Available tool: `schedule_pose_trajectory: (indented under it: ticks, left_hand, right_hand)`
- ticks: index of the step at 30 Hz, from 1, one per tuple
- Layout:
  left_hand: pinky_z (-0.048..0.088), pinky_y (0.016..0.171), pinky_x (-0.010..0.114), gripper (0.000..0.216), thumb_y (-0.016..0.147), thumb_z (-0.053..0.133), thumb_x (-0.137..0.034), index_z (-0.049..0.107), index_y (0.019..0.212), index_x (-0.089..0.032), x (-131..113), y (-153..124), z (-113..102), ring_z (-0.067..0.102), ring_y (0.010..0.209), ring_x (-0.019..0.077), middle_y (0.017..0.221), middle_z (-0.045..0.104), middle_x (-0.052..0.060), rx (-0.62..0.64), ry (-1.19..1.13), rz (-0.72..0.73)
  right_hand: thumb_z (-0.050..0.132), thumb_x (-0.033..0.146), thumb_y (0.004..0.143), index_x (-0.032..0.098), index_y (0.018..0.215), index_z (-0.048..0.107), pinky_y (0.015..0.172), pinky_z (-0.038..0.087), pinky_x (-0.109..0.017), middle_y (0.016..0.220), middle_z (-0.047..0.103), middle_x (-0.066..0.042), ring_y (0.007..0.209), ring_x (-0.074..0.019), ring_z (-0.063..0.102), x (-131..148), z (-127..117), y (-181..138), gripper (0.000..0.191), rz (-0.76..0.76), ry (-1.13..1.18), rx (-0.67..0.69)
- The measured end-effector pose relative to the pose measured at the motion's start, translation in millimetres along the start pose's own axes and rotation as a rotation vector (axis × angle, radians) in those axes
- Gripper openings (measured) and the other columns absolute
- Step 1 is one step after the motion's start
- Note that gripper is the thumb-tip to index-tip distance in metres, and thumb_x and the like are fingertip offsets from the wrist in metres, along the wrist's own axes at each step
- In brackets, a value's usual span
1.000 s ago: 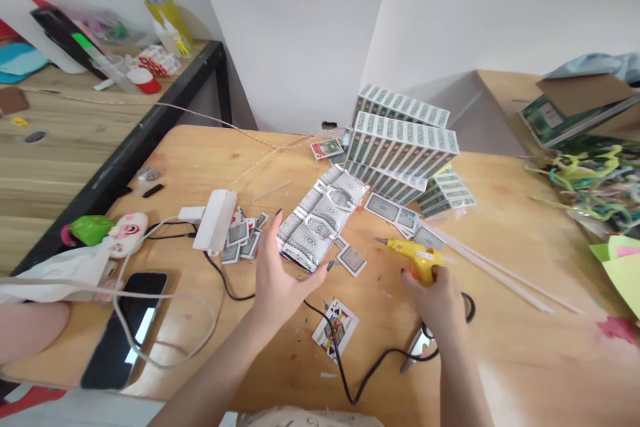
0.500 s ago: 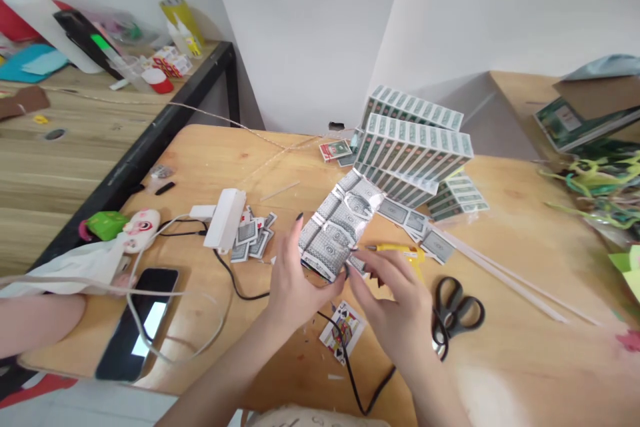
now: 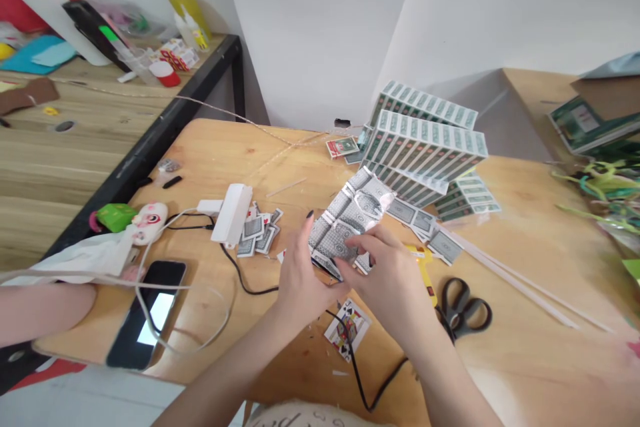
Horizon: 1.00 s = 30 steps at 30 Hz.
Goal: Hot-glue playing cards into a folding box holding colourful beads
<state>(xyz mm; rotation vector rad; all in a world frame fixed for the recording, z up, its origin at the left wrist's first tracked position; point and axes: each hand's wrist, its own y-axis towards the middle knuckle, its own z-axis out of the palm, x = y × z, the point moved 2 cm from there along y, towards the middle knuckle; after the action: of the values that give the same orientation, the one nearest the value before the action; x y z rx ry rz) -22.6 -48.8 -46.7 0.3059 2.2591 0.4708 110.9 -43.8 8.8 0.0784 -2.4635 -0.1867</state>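
Observation:
A folded structure made of grey-backed playing cards (image 3: 336,240) is held up over the middle of the table. My left hand (image 3: 300,263) grips its left and lower edge, with the thumb underneath. My right hand (image 3: 387,273) is closed at its lower right side, thumb and forefinger pressed against a card there. Below my hands a face card (image 3: 348,330) lies face up on the table. A yellow tool (image 3: 426,272) with a black cable is partly hidden behind my right hand. Black-handled scissors (image 3: 465,307) lie to the right.
Rows of green card boxes (image 3: 425,140) are stacked at the back. Loose cards (image 3: 257,230) lie beside a white block (image 3: 233,213) with cables. A phone (image 3: 147,320) rests at the left near another person's arm (image 3: 45,313). Thin translucent sticks (image 3: 515,280) lie at right.
My right hand has moved up and left onto the card structure, its fingers now over the lower right part. The whole view has shifted slightly.

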Motion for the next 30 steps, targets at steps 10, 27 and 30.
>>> schedule_pose_trajectory:
  ticks: [10, 27, 30]
  left_hand:
    - [0.049, 0.095, 0.043, 0.104, 0.058, 0.076, -0.024, 0.020, 0.146, -0.014, 3, -1, 2, 0.051, 0.123, 0.0323, 0.136, 0.048, 0.019, 0.029, -0.053, -0.050]
    - [0.051, 0.092, 0.041, 0.092, 0.065, 0.070, -0.025, 0.024, 0.143, -0.013, -2, 0, 4, 0.056, 0.116, 0.0293, 0.130, 0.053, 0.018, -0.004, -0.049, -0.012]
    - [0.052, 0.087, 0.042, 0.094, 0.061, 0.075, -0.029, 0.028, 0.141, -0.015, 1, -4, 5, 0.059, 0.110, 0.0300, 0.121, 0.056, 0.016, -0.013, -0.034, 0.007]
  right_hand:
    - [0.069, 0.014, 0.064, 0.017, 0.061, 0.062, 0.055, 0.042, -0.026, 0.069, 0.059, -0.002, 0.056, -0.0127, 0.053, 10, -2, 20, 0.008, 0.043, -0.120, 0.121]
    - [0.057, 0.019, 0.078, 0.016, 0.071, 0.063, 0.059, 0.046, -0.031, 0.078, 0.059, -0.007, 0.063, -0.0181, 0.057, 7, 0, 6, 0.009, -0.155, -0.282, 0.053]
    - [0.059, 0.019, 0.077, 0.015, 0.072, 0.063, 0.058, 0.045, -0.030, 0.074, 0.057, -0.005, 0.061, -0.0171, 0.056, 5, -2, 7, 0.007, -0.129, -0.247, 0.059]
